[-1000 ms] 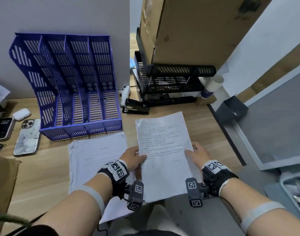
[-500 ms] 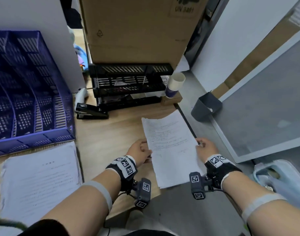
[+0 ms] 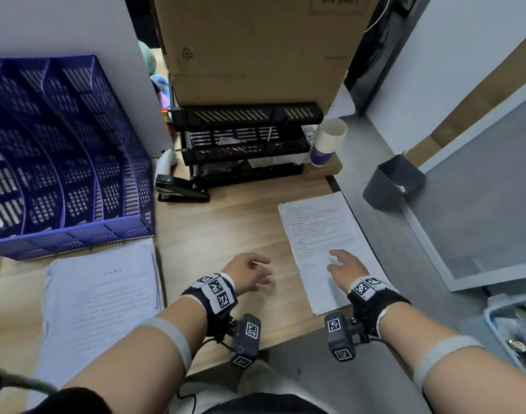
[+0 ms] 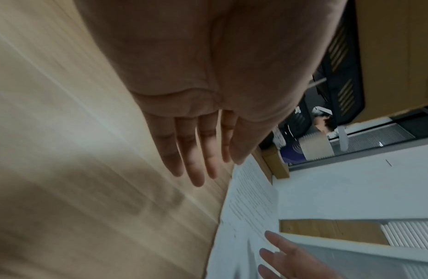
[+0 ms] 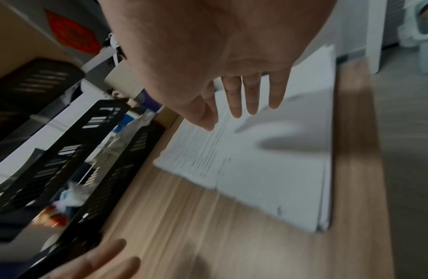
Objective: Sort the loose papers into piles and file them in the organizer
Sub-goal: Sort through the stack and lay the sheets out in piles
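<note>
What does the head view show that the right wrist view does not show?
Only the head view shows the blue organizer, the paper pile in front of it, the stapler and the grey bin. Only the right wrist view shows the right hand's palm and straight fingers from below, casting a shadow on the sheets. Both show the right hand above the right pile, the open left hand, the black tray and the desk.

Black wrist straps (image 3: pixel 216 297) with white square-code tags; dark camera modules (image 3: pixel 246 339) beneath each wrist; grey forearm bands (image 3: pixel 172 336); thin black cable.
</note>
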A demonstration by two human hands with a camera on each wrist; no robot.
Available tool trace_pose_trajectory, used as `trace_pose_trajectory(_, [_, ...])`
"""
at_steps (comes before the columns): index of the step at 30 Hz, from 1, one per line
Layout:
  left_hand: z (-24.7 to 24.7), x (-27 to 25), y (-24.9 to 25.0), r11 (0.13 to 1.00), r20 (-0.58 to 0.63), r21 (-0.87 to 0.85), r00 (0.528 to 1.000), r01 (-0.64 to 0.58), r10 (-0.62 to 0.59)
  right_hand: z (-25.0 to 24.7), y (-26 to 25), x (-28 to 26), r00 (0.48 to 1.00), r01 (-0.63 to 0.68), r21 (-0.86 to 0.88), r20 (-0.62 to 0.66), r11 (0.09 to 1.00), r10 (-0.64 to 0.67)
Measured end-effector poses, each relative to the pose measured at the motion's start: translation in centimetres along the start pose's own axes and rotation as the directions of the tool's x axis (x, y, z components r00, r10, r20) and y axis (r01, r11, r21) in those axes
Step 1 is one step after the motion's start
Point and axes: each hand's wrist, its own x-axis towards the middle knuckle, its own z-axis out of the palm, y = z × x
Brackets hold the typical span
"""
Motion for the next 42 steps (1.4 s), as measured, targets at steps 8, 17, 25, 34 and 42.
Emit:
trace_pose_trajectory(8, [-12.8,-5.7,-5.3,0.996,-0.561,0.090,0.827,0.027,0.028,13.1,-10.0,-3.9,0.936,0.015,0.285,0.334,0.959,-0.114])
trace_pose_trajectory(17, [-25.1,-13.4,-14.9,0.839,-0.712,0.173,0.654,0.516,-0.256,24.6,-16.2,-10.0,0.822,0.000,0.172,0.561,0.985,-0.098])
trace_pose_trajectory(25, [-26.3,-15.3,-16.3,0.916,-0.665,0.167,0.728,0.364,-0.168,26.8,-16.2,-12.0,0.948,0.147,-0.014,0.286,0.989,-0.137])
trace_pose_trajectory(34, [-26.9,-14.0,-17.0,0.932,-0.517,0.233,0.847,0.279,-0.125,25.6,-15.1,-13.1,0.974,0.185,-0.138,0.161,0.973,-0.162])
trace_pose_trajectory(42, [-25.1,-12.8,-15.2,0.973,-0.376,0.072,0.910,0.217,-0.175,23.2,-13.5,-13.5,0.977,0.167,0.018,0.129,0.986,-0.168])
